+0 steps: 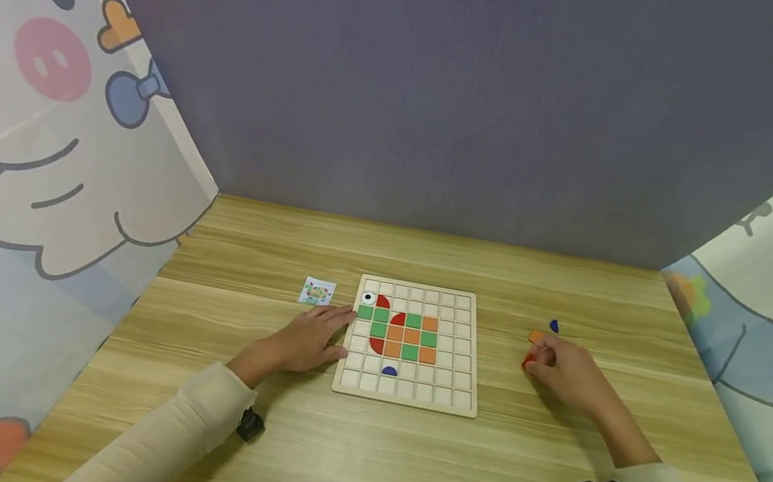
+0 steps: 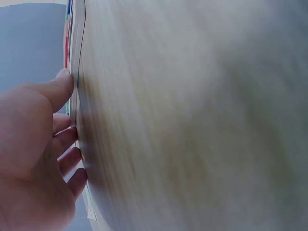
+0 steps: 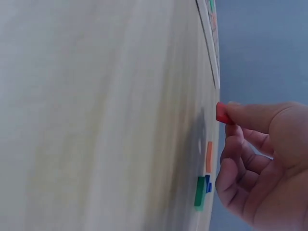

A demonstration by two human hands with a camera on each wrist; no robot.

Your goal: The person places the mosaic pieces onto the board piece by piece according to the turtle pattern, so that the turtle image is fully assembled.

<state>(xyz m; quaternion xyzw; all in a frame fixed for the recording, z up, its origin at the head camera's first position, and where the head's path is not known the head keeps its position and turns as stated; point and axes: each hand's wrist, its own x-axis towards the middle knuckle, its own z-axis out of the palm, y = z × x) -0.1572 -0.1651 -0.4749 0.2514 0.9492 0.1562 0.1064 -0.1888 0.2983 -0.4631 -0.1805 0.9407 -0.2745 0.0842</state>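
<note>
A wooden grid board lies mid-table, with green and orange squares, red rounded pieces, a white eye piece and a blue half-round piece on it. My left hand rests at the board's left edge, fingers extended, thumb and fingertips right at the rim. To the right of the board, my right hand pinches a small red piece between thumb and fingers. In the right wrist view the piece shows above the tabletop; its full shape is hidden by the fingertips.
A small picture card lies left of the board. Beyond the right hand are an orange piece and a dark blue piece. The right wrist view also shows a green piece beneath that hand. A grey panel stands behind the table.
</note>
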